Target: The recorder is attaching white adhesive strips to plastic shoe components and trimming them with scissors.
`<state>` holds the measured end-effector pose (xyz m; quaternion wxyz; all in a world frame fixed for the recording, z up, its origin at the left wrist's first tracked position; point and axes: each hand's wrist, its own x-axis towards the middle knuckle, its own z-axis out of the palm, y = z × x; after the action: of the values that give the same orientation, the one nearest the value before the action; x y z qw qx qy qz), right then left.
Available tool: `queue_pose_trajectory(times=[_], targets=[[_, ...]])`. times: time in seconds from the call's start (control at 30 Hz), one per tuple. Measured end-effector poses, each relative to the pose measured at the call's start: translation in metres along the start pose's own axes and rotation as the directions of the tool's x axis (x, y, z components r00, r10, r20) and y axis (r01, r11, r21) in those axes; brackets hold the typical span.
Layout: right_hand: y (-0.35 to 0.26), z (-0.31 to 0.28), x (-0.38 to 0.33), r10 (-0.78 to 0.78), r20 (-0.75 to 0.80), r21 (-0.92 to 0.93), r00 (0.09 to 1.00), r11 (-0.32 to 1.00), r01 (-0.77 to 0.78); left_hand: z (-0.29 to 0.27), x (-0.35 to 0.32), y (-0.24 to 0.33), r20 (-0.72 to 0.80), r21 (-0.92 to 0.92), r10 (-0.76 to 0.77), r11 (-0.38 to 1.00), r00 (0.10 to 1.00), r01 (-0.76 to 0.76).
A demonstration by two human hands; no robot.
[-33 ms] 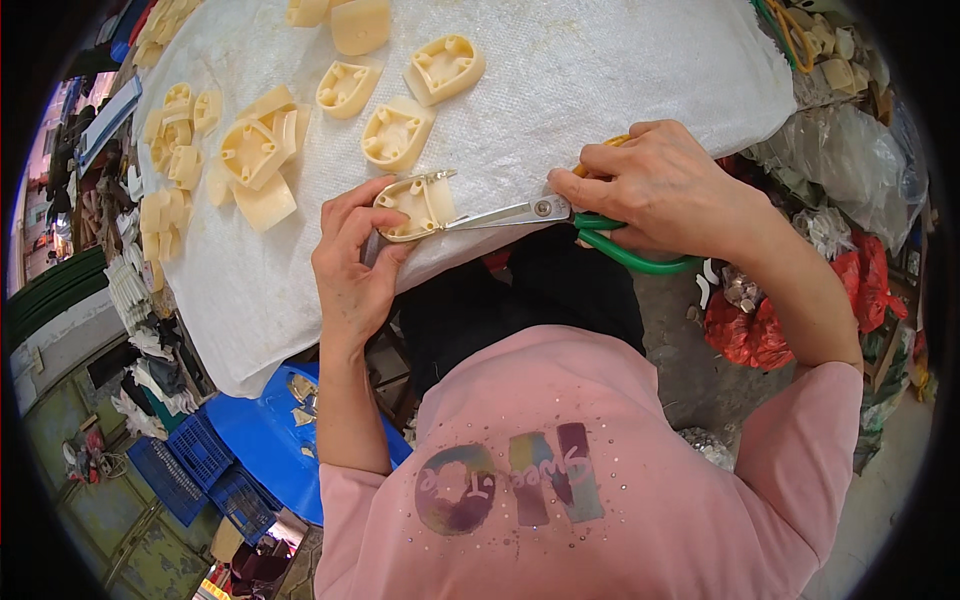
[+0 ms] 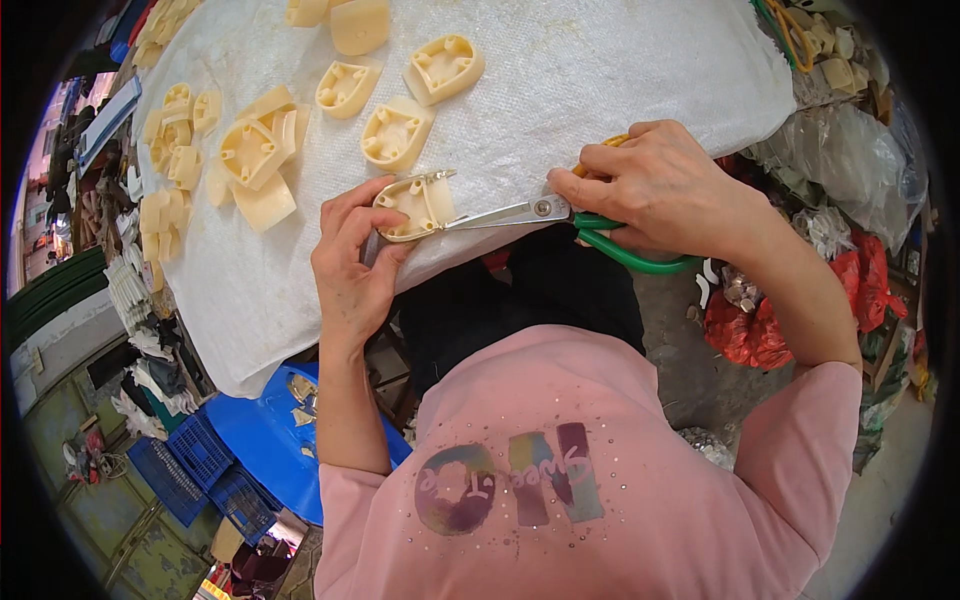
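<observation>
My left hand (image 2: pixel 352 250) pinches a hollow, cream D-shaped plastic piece (image 2: pixel 408 208) at the near edge of the white-covered table. Small posts stand inside it, and a thin shiny strip (image 2: pixel 432 176) lies along its far edge. My right hand (image 2: pixel 665 195) is closed round the handles of a pair of scissors (image 2: pixel 500 214). One handle loop is green; an orange-yellow band shows beside my index finger. The scissor tips meet the near right corner of the held piece. Whether the blades are parted there is too small to tell.
Similar cream pieces (image 2: pixel 398 135) lie singly just beyond my left hand, with a stacked cluster (image 2: pixel 252 150) farther left. White woven sheeting (image 2: pixel 600 70) covers the table. A blue basin (image 2: pixel 270 440) with scraps sits below left; red plastic bags (image 2: pixel 745 330) stand at the right.
</observation>
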<state>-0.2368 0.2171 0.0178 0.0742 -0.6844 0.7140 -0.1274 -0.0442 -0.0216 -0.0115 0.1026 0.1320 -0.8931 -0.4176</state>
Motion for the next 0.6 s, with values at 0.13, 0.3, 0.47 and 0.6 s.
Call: queue_pose_trajectory(times=[0.13, 0.3, 0.47, 0.6], targets=[[-0.001, 0.002, -0.001, -0.009, -0.032, -0.036, 0.999, 0.999, 0.008, -0.001, 0.000, 0.001, 0.000, 0.033, 0.001, 0.999, 1.000, -0.001], [0.003, 0.006, -0.004, 0.012, -0.062, -0.062, 0.998, 0.998, -0.016, 0.003, 0.009, 0.001, -0.016, 0.020, 0.007, 1.000, 1.000, -0.006], [0.014, -0.008, -0.022, 0.182, -0.099, -0.054, 0.978, 0.981, -0.188, 0.001, 0.008, 0.003, -0.060, 0.035, 0.046, 0.998, 0.997, -0.044], [-0.006, -0.005, -0.032, 0.491, -0.140, 0.271, 0.860, 0.854, -0.444, 0.002, 0.008, 0.002, -0.075, 0.070, 0.064, 0.996, 0.995, -0.059]])
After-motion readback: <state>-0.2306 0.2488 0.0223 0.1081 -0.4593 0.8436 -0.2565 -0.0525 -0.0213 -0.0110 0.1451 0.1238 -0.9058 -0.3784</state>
